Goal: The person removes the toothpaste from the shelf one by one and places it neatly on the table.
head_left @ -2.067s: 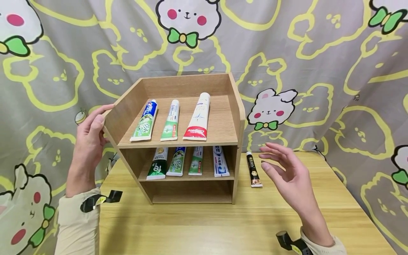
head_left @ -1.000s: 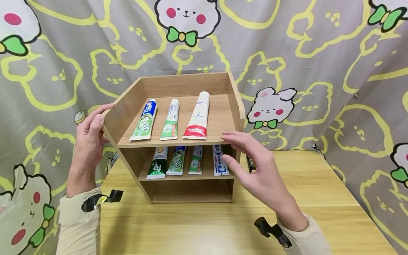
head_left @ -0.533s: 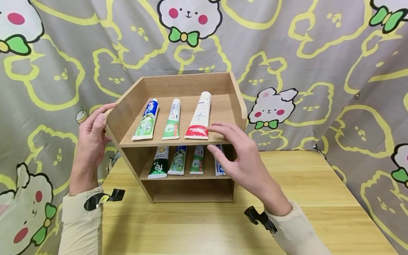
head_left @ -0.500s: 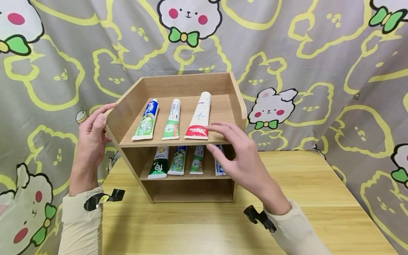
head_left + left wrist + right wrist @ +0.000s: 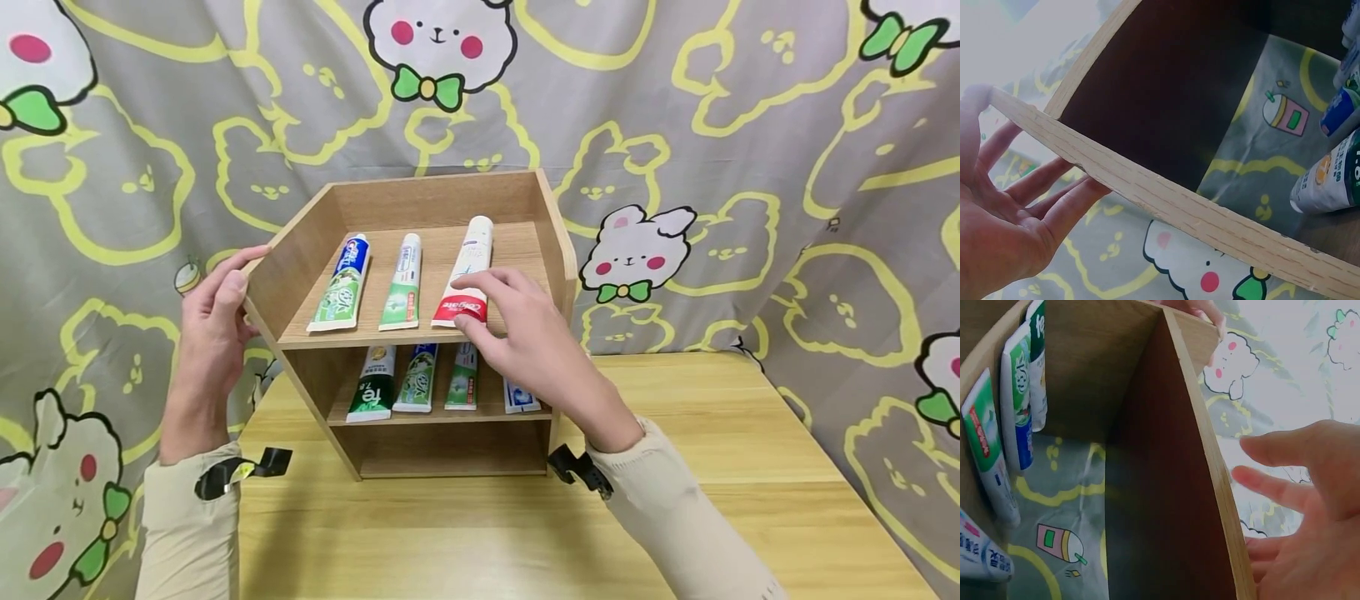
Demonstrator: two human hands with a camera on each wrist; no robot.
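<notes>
A wooden shelf unit [image 5: 442,337] stands on the table. My left hand [image 5: 213,333] grips the top of its left side panel, thumb on one side and fingers on the other. Three toothpaste tubes lie on the top board: a blue-and-green one [image 5: 341,287], a slim white-and-green one [image 5: 402,279] and a large white Colgate toothpaste tube with a red end [image 5: 474,246]. Over that red end hovers my right hand [image 5: 525,329], thumb and fingers parted; in the right wrist view its fingers [image 5: 1272,487] are extended beyond the board's edge.
On the middle board lie several more tubes, among them a dark green one [image 5: 372,392], a green-and-blue one [image 5: 416,379], a small green one [image 5: 462,383] and a blue-and-white one [image 5: 519,398]. A patterned curtain [image 5: 720,167] hangs behind the wooden table [image 5: 705,450].
My right hand has moved left from the table's right side, past the shelf's right panel, to the Colgate tube. The black tube seen earlier is now hidden behind my right arm. My left hand stays put.
</notes>
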